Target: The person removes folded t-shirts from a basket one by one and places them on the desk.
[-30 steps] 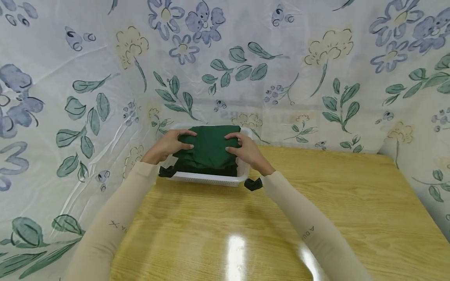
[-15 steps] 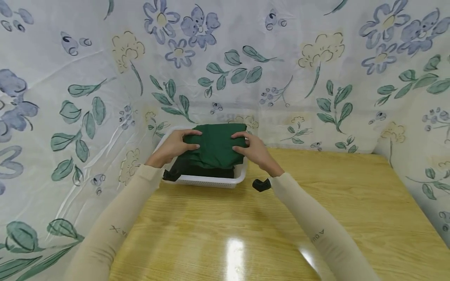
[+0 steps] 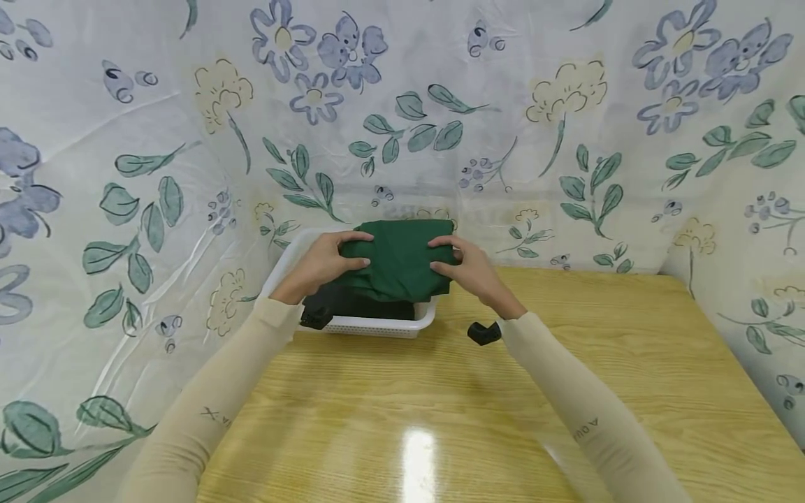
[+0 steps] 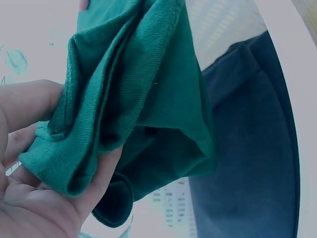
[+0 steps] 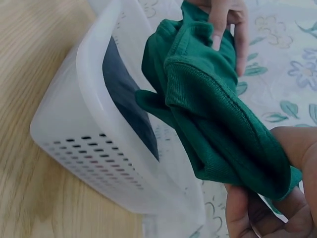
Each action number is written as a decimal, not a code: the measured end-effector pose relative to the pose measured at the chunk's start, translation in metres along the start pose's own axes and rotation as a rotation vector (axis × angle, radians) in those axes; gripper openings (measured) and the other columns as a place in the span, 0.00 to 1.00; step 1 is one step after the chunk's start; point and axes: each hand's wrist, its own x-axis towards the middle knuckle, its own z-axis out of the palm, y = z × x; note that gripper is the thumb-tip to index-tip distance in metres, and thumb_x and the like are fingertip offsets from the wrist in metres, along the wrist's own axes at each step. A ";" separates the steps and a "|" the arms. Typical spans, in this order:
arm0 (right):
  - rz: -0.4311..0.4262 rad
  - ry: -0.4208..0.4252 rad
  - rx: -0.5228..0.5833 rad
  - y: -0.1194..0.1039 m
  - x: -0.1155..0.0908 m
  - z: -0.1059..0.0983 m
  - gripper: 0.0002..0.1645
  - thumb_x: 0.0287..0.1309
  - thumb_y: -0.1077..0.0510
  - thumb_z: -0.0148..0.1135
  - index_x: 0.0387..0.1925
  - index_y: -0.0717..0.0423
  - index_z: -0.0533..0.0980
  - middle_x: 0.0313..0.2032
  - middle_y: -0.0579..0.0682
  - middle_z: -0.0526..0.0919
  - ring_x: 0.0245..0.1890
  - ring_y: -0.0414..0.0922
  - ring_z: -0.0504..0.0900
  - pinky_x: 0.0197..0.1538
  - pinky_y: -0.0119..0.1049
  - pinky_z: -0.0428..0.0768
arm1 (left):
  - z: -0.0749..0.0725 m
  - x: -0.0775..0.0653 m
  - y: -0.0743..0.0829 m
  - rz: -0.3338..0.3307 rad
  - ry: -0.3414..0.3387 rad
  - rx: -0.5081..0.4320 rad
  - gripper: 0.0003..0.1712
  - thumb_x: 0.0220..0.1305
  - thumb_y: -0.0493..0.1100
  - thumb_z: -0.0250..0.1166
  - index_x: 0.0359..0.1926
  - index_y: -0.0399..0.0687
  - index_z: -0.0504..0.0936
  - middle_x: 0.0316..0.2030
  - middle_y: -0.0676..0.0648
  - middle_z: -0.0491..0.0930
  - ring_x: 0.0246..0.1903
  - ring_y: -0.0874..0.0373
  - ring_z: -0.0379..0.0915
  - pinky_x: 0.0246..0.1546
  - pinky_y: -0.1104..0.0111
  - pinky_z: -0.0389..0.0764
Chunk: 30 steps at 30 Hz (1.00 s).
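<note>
A folded green garment hangs between both hands over the right part of a white plastic basket. My left hand grips its left end, thumb on the near face. At the opposite end my right hand pinches the cloth, just past the basket's right rim. The left wrist view shows layered folds and a ribbed edge of the green garment between thumb and fingers. Inside the basket lies a dark folded cloth, also visible below the garment in the right wrist view.
The basket stands on a wood-grain table at its back left. A floral-patterned sheet hangs behind and along the left. Black wrist mounts sit under both wrists.
Both hands have moved to the right with the green garment, shifting it from over the basket's middle to partly past its right rim. More of the basket's left side shows.
</note>
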 end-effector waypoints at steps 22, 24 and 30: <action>-0.006 0.033 0.051 0.017 -0.026 -0.051 0.23 0.70 0.56 0.67 0.64 0.45 0.76 0.57 0.61 0.82 0.51 0.54 0.85 0.50 0.47 0.83 | 0.036 0.019 0.035 0.122 -0.010 -0.036 0.28 0.69 0.43 0.71 0.68 0.58 0.79 0.74 0.46 0.65 0.71 0.45 0.63 0.62 0.50 0.75; -0.008 0.041 0.045 0.019 -0.028 -0.056 0.23 0.70 0.56 0.67 0.64 0.45 0.77 0.57 0.61 0.81 0.51 0.53 0.85 0.49 0.46 0.83 | 0.040 0.021 0.039 0.138 -0.012 -0.036 0.28 0.69 0.43 0.71 0.68 0.58 0.79 0.74 0.46 0.65 0.70 0.46 0.64 0.61 0.51 0.75; -0.009 0.052 0.041 0.028 -0.035 -0.070 0.24 0.69 0.56 0.67 0.64 0.46 0.76 0.56 0.61 0.82 0.51 0.53 0.85 0.47 0.45 0.83 | 0.053 0.027 0.049 0.162 -0.029 -0.053 0.27 0.69 0.42 0.71 0.68 0.57 0.79 0.73 0.45 0.68 0.67 0.46 0.69 0.60 0.52 0.77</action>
